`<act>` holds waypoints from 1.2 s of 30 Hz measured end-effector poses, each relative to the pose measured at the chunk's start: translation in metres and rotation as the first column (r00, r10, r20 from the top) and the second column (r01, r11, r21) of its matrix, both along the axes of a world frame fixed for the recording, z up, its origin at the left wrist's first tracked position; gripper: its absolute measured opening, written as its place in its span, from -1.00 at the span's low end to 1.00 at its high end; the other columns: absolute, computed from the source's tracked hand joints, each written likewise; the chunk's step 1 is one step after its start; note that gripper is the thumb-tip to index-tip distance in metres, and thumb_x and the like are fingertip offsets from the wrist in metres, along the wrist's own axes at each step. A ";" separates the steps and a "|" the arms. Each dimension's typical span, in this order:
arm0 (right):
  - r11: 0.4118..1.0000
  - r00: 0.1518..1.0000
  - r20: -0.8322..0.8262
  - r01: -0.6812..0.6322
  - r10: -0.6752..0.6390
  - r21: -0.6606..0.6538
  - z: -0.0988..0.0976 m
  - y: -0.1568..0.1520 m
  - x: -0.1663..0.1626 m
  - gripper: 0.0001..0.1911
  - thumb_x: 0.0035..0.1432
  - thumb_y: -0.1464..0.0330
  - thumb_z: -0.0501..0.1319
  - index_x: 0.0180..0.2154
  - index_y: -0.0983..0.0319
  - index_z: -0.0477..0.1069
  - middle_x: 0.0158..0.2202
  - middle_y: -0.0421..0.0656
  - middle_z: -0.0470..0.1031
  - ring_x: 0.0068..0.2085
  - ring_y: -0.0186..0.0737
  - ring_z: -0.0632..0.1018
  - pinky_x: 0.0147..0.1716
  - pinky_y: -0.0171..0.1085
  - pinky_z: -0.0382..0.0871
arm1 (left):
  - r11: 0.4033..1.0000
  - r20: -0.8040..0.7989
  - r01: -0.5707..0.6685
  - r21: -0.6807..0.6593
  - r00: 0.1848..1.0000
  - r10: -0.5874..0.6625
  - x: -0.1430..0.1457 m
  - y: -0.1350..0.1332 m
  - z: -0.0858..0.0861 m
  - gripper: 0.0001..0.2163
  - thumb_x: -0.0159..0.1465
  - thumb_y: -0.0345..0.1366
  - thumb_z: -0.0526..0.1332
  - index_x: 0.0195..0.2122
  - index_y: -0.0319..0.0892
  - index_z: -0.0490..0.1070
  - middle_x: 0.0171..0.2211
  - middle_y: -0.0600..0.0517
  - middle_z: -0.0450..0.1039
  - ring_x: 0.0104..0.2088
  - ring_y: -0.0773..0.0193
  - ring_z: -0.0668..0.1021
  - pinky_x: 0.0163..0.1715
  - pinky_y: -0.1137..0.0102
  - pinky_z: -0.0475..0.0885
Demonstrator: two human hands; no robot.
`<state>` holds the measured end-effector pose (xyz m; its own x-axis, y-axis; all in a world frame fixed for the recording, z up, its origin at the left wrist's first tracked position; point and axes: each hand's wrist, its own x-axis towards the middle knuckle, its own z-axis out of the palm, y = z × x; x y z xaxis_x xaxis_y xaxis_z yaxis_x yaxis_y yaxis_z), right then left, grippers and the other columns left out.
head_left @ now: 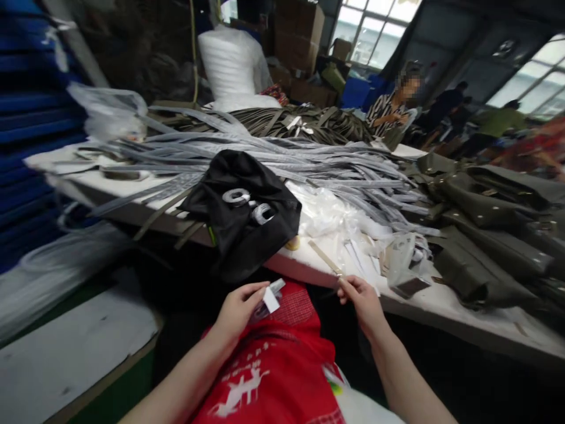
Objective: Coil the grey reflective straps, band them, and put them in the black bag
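Over my lap, my left hand pinches a small white tag together with a bit of clear plastic. My right hand is at the table's front edge, thumb and fingers closed on the near end of a narrow tan strip. Past my left hand, a black cloth bag hangs partly over the edge, with a white ring-shaped roll and a second white roll on top. A red apron covers my lap.
Long grey straps spread across the white table. Olive bags pile up at the right. Clear plastic bags lie near my right hand. Blue stacked crates stand at the left. A person sits beyond the table.
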<state>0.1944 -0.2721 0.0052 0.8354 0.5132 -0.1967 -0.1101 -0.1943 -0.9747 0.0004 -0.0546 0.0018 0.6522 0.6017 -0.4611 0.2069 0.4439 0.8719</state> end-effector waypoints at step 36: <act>0.786 0.764 -0.232 -0.516 0.603 0.341 -0.023 0.132 -0.079 -0.70 -0.04 0.15 0.41 -0.40 0.27 0.53 -0.49 -0.19 0.53 -0.45 -0.28 0.47 -0.36 -0.29 0.35 | 0.594 0.182 -0.171 0.786 0.982 0.043 -0.017 -0.025 0.028 -0.81 0.27 -0.35 0.21 -0.11 -0.15 0.53 -0.13 -0.07 0.57 -0.12 0.19 0.59 -0.05 0.28 0.50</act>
